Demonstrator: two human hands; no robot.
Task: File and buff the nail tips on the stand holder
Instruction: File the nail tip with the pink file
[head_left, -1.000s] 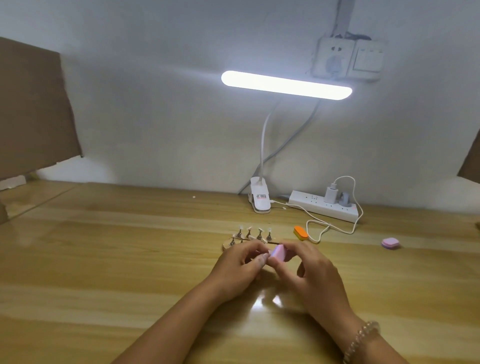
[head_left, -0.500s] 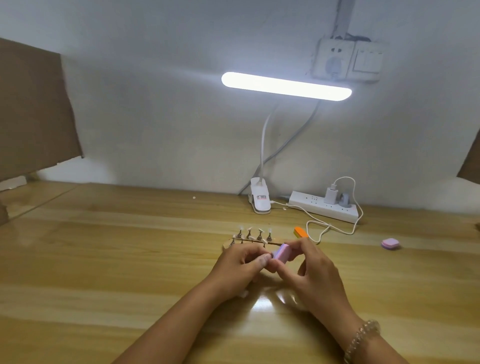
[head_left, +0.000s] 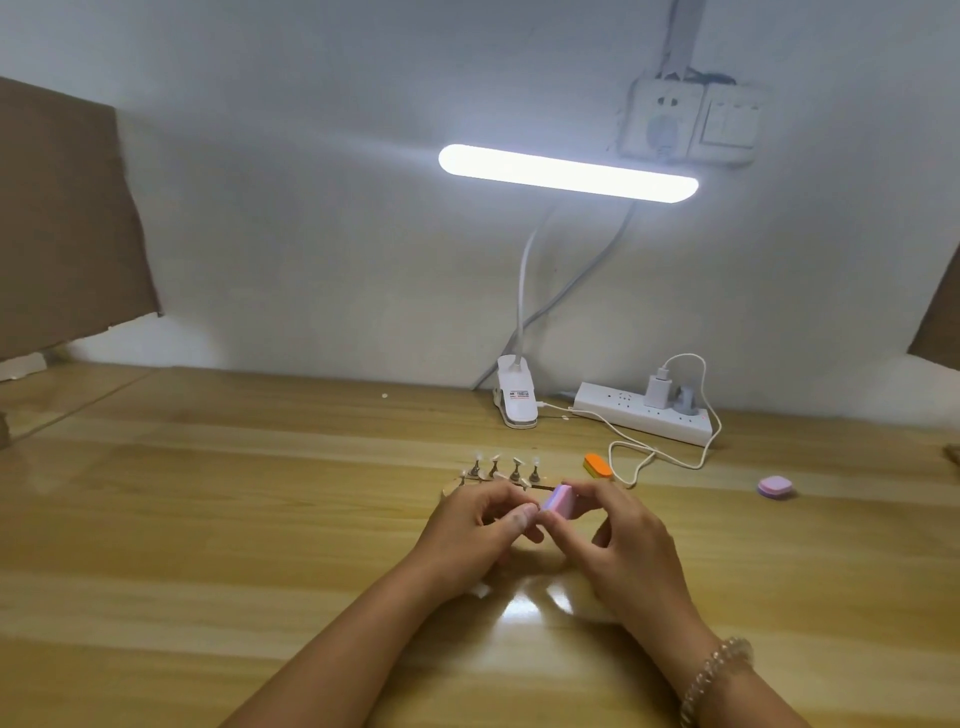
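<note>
A wooden stand holder (head_left: 453, 487) lies on the table just beyond my hands, with several small metal pegs carrying pale nail tips (head_left: 504, 467). My right hand (head_left: 618, 540) pinches a small pink and purple buffer block (head_left: 560, 503) between thumb and fingers. My left hand (head_left: 475, 530) is closed in a pinch right beside the block, thumb and forefinger together on a nail tip peg that is mostly hidden. The block touches the left fingertips. Both hands cover the near part of the stand.
An orange buffer block (head_left: 597, 465) lies right of the stand, and another pink block (head_left: 775, 487) farther right. A clip lamp base (head_left: 515, 397), a white power strip (head_left: 644, 413) and a looping white cable (head_left: 649, 457) sit along the wall. Cardboard panels stand at both sides.
The right hand has shifted the buffer block slightly up and to the right against the left fingertips. The left hand has stayed put.
</note>
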